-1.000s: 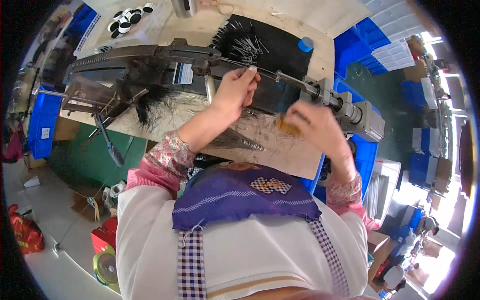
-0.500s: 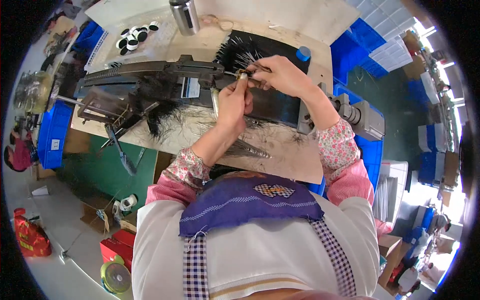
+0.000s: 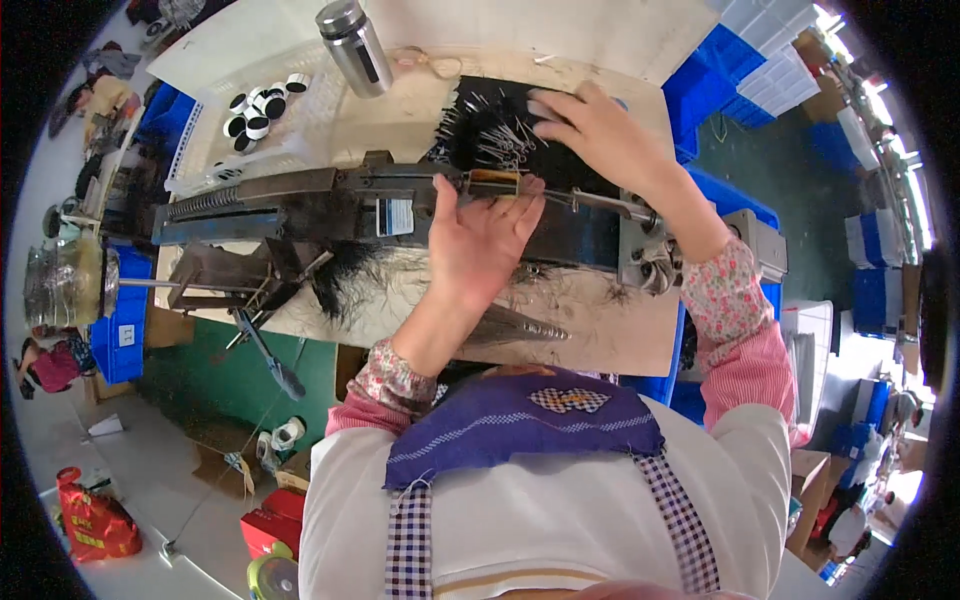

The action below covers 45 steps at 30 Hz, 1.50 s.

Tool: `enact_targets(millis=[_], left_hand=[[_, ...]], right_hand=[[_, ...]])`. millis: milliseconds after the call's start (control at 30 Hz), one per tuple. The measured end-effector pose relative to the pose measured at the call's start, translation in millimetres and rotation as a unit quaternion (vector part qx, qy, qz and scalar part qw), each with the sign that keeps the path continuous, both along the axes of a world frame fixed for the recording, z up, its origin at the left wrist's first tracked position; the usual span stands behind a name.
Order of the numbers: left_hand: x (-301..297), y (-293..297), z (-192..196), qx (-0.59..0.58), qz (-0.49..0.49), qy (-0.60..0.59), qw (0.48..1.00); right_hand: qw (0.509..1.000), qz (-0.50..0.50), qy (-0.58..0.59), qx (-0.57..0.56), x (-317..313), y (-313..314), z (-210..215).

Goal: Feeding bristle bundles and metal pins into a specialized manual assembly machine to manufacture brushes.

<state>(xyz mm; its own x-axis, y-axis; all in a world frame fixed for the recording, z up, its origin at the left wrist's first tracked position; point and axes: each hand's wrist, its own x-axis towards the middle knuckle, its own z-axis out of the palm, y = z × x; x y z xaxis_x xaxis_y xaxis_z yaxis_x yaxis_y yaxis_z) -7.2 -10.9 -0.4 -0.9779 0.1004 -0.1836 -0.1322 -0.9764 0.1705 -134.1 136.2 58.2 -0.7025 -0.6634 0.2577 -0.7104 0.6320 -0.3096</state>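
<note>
My left hand (image 3: 478, 245) lies palm up against the front of a long dark metal machine (image 3: 300, 200), fingers stretched out beside a small brass-coloured piece (image 3: 496, 178). No object shows in its palm. Above the far side of the machine hovers my right hand (image 3: 605, 135), fingers apart and slightly blurred, with nothing visible in them. Left of it, a pile of thin metal wire pieces with black bristles (image 3: 505, 140) rests on a black mat (image 3: 465, 95). A thin metal rod (image 3: 610, 203) runs from the machine into a chuck-like metal part (image 3: 650, 245) at the right.
A steel flask (image 3: 356, 50) stands at the back, beside a clear tray (image 3: 290, 140) of white-and-black round caps (image 3: 257, 128). Loose black bristles (image 3: 345, 280) and a tapered grey bundle (image 3: 515, 326) lie on the pale table (image 3: 600, 325). Blue crates (image 3: 715, 75) stand at the right.
My hands have parted from their pinch together at the machine. The right moved up and right over the mat; the left opened, palm up. A rod now spans toward the chuck-like part.
</note>
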Motion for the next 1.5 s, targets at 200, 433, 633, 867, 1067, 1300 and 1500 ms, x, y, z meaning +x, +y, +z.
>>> enact_targets(millis=[200,433,633,867,1067,1300,1500], left_hand=[[4,-5,-15,0.048,-0.012,0.033,0.998],[16,2,-8,-0.033,0.063,0.023,0.997],[17,-3,-1,-0.07,0.06,0.015,0.996],[13,-4,3,-0.075,0.043,-0.001,0.996],[11,-2,-7,-0.044,0.041,0.032,0.998],[19,-3,1,-0.064,0.059,0.033,0.996],[18,-9,-5,-0.079,0.057,0.043,0.994]], right_hand=[[0.989,0.127,0.069,-0.042,58,-21,-16],[0.986,0.079,-0.108,-0.095,24,-13,-20],[0.991,0.107,0.003,-0.075,33,-24,-13],[0.99,0.108,0.057,-0.077,37,-10,-17],[0.984,0.114,0.124,-0.063,53,-22,-9],[0.992,0.088,0.03,-0.085,28,-13,-9],[0.993,0.115,-0.011,-0.033,27,-20,-12]])
